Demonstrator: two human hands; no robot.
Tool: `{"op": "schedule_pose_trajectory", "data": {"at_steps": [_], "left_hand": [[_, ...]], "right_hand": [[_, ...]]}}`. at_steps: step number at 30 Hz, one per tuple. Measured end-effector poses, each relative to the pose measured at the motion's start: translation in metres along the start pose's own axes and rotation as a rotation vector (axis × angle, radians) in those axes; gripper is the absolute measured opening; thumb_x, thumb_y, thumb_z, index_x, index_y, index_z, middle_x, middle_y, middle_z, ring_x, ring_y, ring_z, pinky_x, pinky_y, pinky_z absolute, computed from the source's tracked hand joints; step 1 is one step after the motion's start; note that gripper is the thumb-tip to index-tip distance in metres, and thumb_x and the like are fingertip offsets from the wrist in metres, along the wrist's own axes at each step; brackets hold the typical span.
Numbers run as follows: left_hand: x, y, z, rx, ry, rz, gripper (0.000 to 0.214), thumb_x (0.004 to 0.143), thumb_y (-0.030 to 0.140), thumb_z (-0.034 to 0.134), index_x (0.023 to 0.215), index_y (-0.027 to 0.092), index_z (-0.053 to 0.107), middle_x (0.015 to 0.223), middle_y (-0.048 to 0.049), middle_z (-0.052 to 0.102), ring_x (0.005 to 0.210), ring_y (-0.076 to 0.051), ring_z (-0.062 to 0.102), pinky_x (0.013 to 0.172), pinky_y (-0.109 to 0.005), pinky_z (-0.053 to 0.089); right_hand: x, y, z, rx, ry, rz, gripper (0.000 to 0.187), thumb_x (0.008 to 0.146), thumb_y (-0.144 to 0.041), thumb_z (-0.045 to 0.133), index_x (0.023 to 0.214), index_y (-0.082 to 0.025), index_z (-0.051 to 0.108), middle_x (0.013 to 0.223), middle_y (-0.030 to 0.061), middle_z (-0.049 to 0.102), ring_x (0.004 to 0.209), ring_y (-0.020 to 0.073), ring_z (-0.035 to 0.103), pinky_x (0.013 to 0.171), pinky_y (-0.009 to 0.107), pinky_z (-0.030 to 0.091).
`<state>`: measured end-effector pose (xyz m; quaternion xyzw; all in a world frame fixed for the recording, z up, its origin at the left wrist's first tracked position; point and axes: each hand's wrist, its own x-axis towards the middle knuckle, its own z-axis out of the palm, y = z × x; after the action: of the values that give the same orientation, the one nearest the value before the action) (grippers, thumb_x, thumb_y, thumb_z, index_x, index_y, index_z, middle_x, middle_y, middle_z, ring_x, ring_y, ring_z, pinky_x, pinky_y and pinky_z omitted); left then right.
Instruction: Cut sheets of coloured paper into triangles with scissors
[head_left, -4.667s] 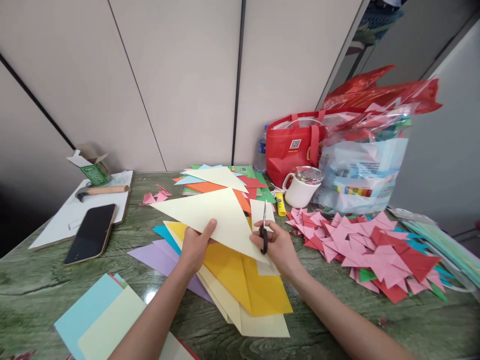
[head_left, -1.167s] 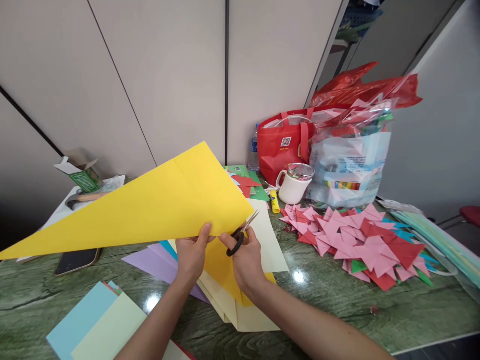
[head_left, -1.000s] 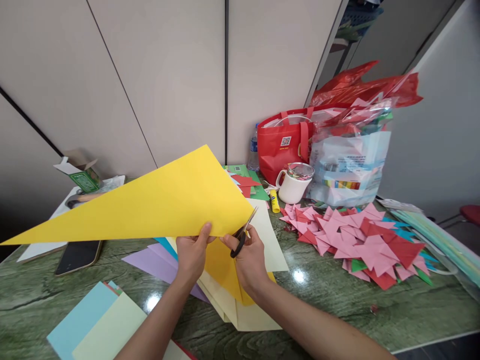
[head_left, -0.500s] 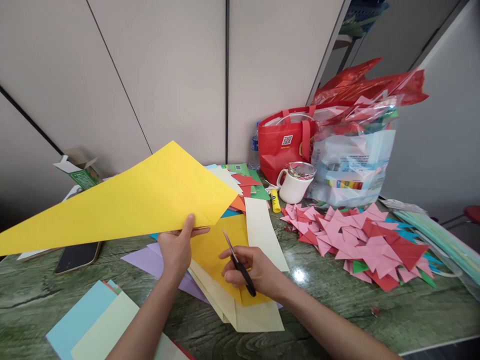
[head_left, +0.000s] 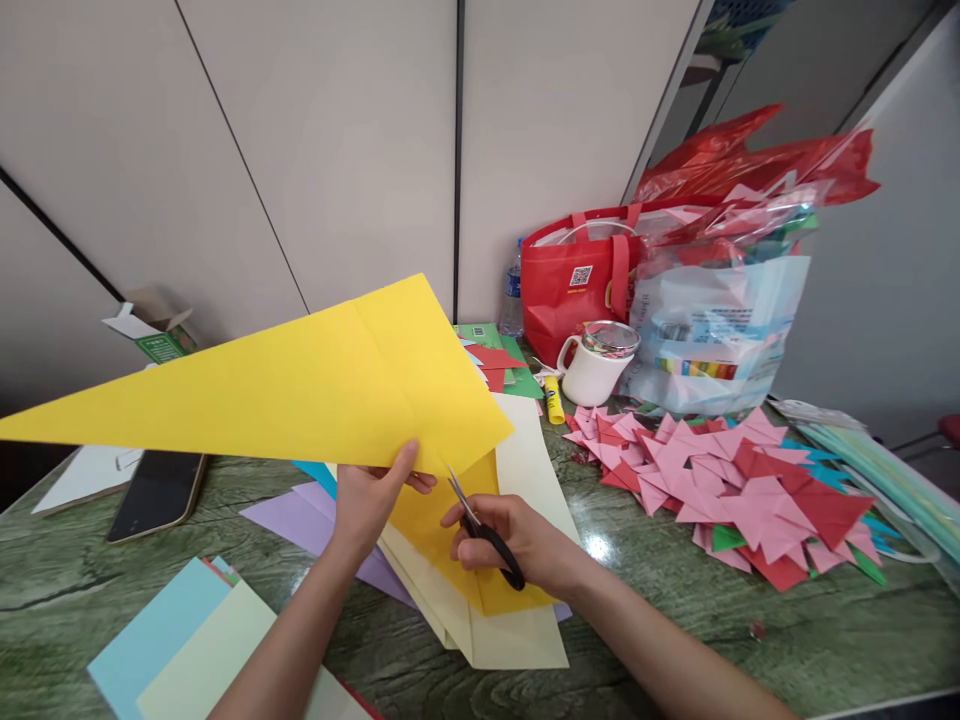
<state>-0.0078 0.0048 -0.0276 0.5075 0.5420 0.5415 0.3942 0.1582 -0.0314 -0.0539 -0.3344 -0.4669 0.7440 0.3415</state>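
My left hand (head_left: 377,495) pinches the lower edge of a large yellow sheet of paper (head_left: 315,385), thumb on top and fingers beneath. The sheet is held up over the table and narrows to a long point at the left. In my right hand (head_left: 510,540) is a pair of scissors (head_left: 491,540) with black handles, its blades pointing up toward the sheet's lower edge. Whether the blades touch the paper I cannot tell. Beneath my hands lie a darker yellow sheet (head_left: 442,540), cream sheets (head_left: 517,640) and lilac paper (head_left: 289,515).
Pink and red folded paper pieces (head_left: 750,480) are heaped at the right. Behind them stand a white mug (head_left: 592,375), a red bag (head_left: 562,290) and a glue stick (head_left: 553,400). A phone (head_left: 157,490) lies left; light blue paper (head_left: 157,625) is at front left.
The yellow sheet has shifted right and turned, its left point rising. My left hand has moved slightly right with it. The scissors stay in my right hand, now nearer the sheet's edge.
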Motion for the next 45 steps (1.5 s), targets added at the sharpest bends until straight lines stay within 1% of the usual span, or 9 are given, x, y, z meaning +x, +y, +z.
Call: {"op": "schedule_pose_trajectory", "data": {"at_steps": [3, 7, 12, 17, 20, 28, 32, 37, 45], "left_hand": [[0.0, -0.0007, 0.0009, 0.017, -0.034, -0.005, 0.025, 0.066, 0.03, 0.066, 0.047, 0.013, 0.063, 0.045, -0.0088, 0.066, 0.042, -0.021, 0.064, 0.048, -0.029, 0.055], [0.0004, -0.0033, 0.0008, 0.022, -0.037, 0.004, 0.027, 0.067, 0.03, 0.066, 0.046, 0.014, 0.064, 0.043, -0.0079, 0.065, 0.042, -0.021, 0.064, 0.05, -0.029, 0.055], [-0.0003, -0.0036, 0.0007, 0.025, -0.046, 0.019, 0.025, 0.067, 0.03, 0.066, 0.048, 0.014, 0.065, 0.042, -0.0056, 0.065, 0.045, -0.022, 0.065, 0.053, -0.031, 0.056], [-0.0024, -0.0026, 0.0013, 0.049, -0.058, 0.043, 0.023, 0.068, 0.028, 0.065, 0.05, 0.014, 0.065, 0.044, -0.0063, 0.066, 0.046, -0.023, 0.066, 0.053, -0.029, 0.056], [-0.0032, -0.0025, 0.0021, 0.03, -0.046, 0.035, 0.02, 0.066, 0.028, 0.066, 0.053, 0.014, 0.065, 0.043, -0.0052, 0.066, 0.044, -0.023, 0.065, 0.051, -0.029, 0.055], [-0.0039, -0.0019, 0.0039, 0.045, -0.005, 0.007, 0.017, 0.063, 0.032, 0.067, 0.058, 0.016, 0.065, 0.044, -0.0044, 0.067, 0.046, -0.023, 0.066, 0.052, -0.03, 0.055], [-0.0039, 0.0003, 0.0036, 0.042, 0.001, -0.009, 0.017, 0.062, 0.033, 0.068, 0.058, 0.016, 0.065, 0.044, -0.0048, 0.067, 0.048, -0.024, 0.066, 0.051, -0.03, 0.054], [-0.0041, 0.001, 0.0035, 0.013, 0.02, -0.041, 0.016, 0.059, 0.033, 0.07, 0.058, 0.017, 0.065, 0.044, -0.0045, 0.066, 0.048, -0.024, 0.065, 0.05, -0.03, 0.054], [-0.0037, -0.0007, 0.0031, 0.096, 0.002, 0.02, 0.018, 0.064, 0.033, 0.066, 0.056, 0.017, 0.065, 0.044, -0.0056, 0.067, 0.052, -0.025, 0.066, 0.052, -0.03, 0.054]], "right_hand": [[-0.001, 0.0006, 0.0006, 0.013, 0.008, -0.001, 0.034, 0.062, -0.034, 0.074, 0.088, -0.016, 0.062, 0.062, -0.0047, 0.053, 0.059, 0.0096, 0.047, 0.059, 0.022, 0.036], [-0.0014, 0.0022, 0.0005, 0.028, 0.022, 0.006, 0.035, 0.062, -0.034, 0.074, 0.088, -0.016, 0.062, 0.063, -0.005, 0.051, 0.058, 0.0089, 0.045, 0.058, 0.021, 0.034], [-0.002, 0.0039, -0.0016, 0.052, 0.022, 0.019, 0.038, 0.061, -0.036, 0.075, 0.09, -0.016, 0.062, 0.065, -0.0043, 0.052, 0.059, 0.0097, 0.045, 0.058, 0.021, 0.033], [-0.0032, 0.0046, -0.002, 0.047, 0.018, 0.029, 0.037, 0.061, -0.034, 0.075, 0.091, -0.017, 0.062, 0.067, -0.0037, 0.053, 0.06, 0.0099, 0.046, 0.059, 0.021, 0.033], [-0.0035, 0.0046, -0.0017, 0.047, 0.017, 0.032, 0.036, 0.062, -0.033, 0.075, 0.091, -0.017, 0.062, 0.069, -0.0034, 0.054, 0.061, 0.0099, 0.047, 0.059, 0.021, 0.034], [-0.0045, 0.0036, -0.0016, 0.062, 0.028, 0.035, 0.037, 0.059, -0.031, 0.077, 0.09, -0.018, 0.062, 0.07, -0.0027, 0.058, 0.066, 0.0117, 0.052, 0.064, 0.023, 0.038], [-0.0049, 0.0041, -0.0018, 0.05, 0.03, 0.029, 0.035, 0.061, -0.029, 0.075, 0.091, -0.018, 0.062, 0.071, -0.002, 0.058, 0.067, 0.0121, 0.052, 0.065, 0.024, 0.039], [-0.0048, 0.0046, -0.0015, 0.048, 0.043, 0.024, 0.036, 0.059, -0.031, 0.076, 0.09, -0.018, 0.063, 0.071, -0.0021, 0.058, 0.067, 0.0126, 0.053, 0.065, 0.024, 0.041], [-0.0048, 0.0034, -0.0008, 0.041, 0.043, 0.032, 0.035, 0.06, -0.029, 0.076, 0.09, -0.018, 0.062, 0.071, -0.0021, 0.058, 0.067, 0.0123, 0.052, 0.065, 0.024, 0.04]]}}
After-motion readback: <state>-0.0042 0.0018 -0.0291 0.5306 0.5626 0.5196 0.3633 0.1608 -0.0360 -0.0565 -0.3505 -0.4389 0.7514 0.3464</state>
